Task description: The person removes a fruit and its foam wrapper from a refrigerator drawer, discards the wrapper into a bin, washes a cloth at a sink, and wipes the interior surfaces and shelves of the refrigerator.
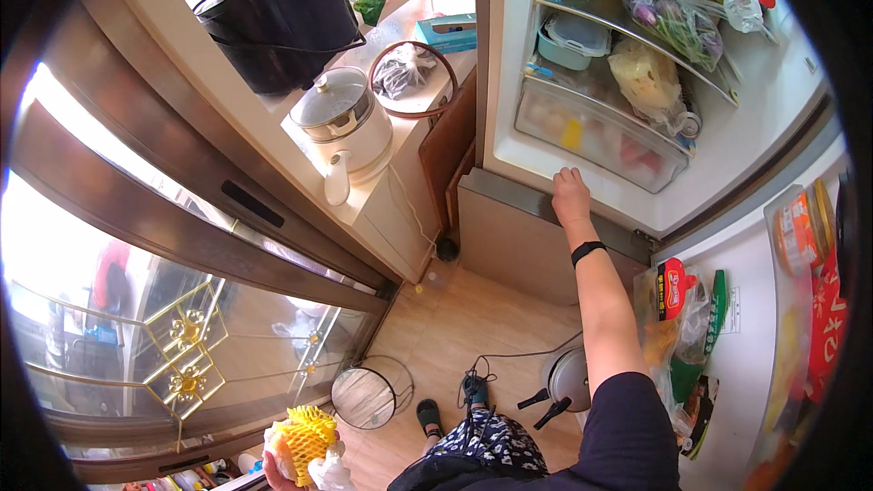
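Note:
My left hand (275,474), mostly hidden at the bottom edge, holds a fruit in yellow foam netting (308,443). White tissue or thin plastic (330,469) hangs beside the netting. My right hand (571,196) reaches forward with its fingers curled together, over the lower front edge of the open refrigerator (508,143). No object shows in it, though the palm side is hidden. Beyond that hand is a clear crisper drawer (600,138) with blurred contents. On the shelf above lie a bagged pale food (644,71) and a blue lidded container (571,42).
The open refrigerator door (726,382) stands at right with packets in its racks. A grey pot (569,378) with black handles sits by my right side, a cord nearby. Left are a white electric cooker (344,116) on the counter and a glass sliding door (184,354). A round stool (363,397) stands below.

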The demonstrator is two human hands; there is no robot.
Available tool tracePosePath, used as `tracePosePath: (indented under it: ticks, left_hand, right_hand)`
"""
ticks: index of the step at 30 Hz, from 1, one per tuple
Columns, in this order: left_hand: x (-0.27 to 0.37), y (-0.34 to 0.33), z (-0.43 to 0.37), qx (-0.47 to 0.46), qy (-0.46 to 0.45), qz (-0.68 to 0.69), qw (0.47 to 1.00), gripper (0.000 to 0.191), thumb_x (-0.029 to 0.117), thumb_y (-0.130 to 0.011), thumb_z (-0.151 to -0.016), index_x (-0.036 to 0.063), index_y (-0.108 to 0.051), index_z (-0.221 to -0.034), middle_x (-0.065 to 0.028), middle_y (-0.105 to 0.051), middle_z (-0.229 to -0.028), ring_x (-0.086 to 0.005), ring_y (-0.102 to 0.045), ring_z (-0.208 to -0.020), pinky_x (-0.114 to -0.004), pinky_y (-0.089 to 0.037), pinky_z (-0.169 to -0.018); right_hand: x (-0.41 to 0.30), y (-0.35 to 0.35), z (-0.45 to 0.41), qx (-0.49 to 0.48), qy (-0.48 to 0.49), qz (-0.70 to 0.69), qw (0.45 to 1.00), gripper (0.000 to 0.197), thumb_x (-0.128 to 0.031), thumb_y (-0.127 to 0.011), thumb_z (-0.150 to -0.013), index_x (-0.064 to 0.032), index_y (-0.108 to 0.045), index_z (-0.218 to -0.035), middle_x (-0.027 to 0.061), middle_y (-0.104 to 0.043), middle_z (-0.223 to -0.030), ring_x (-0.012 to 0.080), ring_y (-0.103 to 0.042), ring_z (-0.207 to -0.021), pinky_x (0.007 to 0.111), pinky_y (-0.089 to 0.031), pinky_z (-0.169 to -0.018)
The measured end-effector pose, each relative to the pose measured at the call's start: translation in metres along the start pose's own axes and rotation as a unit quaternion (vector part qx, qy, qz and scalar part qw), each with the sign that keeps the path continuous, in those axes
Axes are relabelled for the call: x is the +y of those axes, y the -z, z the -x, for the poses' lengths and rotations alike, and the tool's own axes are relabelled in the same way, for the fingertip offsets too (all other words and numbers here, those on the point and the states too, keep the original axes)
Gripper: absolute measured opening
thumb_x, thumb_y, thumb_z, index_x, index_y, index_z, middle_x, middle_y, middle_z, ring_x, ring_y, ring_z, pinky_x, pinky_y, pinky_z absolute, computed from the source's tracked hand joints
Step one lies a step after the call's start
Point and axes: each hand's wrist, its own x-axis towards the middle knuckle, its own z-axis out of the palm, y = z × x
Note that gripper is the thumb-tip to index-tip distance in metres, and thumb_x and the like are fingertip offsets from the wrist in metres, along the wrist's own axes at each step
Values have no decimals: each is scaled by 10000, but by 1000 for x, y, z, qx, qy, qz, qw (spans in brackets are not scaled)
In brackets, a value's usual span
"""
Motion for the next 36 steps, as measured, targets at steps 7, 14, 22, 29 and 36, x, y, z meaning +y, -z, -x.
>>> tracePosePath:
  ticks: [7,14,22,29,36]
  left_hand:
    - [7,10,21,-71,-19,-21,997,643,528,-472,-857,61,-471,-1300,-167,-535,-1258,-362,-532,-1120,-504,-431,-959]
    - [36,79,49,-98,-91,-10,991,631,526,-431,-875,63,-477,-1301,-144,-544,-1254,-330,-550,-1102,-476,-446,-945]
    - [92,197,71,-53,-165,209,963,543,374,-507,-893,12,-465,-1296,-163,-561,-1242,-293,-569,-1097,-408,-433,-985]
    - [152,358,129,-25,-219,181,958,558,330,-543,-865,-4,-437,-1300,-165,-558,-1228,-297,-576,-1083,-408,-449,-966]
    - [182,478,156,137,-329,-176,918,461,100,-751,-735,12,-561,-1146,-50,-645,-1012,-147,-620,-914,-304,-499,-834]
  right_hand:
    - [-74,12,23,-11,-48,-65,997,142,7,-587,-658,-50,-553,-783,150,-535,-844,342,-515,-822,445,-448,-737]
    - [-294,75,111,-137,125,-427,885,69,-45,-595,-735,-54,-558,-678,125,-549,-727,320,-533,-753,418,-449,-700]
    - [-492,250,175,-444,250,-574,641,84,-78,-619,-811,-20,-590,-758,105,-587,-860,251,-577,-794,342,-486,-693]
    - [-703,363,314,-848,-29,-517,114,110,-112,-525,-942,-25,-543,-1006,101,-552,-1205,199,-597,-984,365,-520,-879]
    - [-841,432,398,-861,-95,-496,60,240,-94,-516,-934,-11,-488,-1158,142,-587,-1115,257,-633,-976,448,-537,-841]
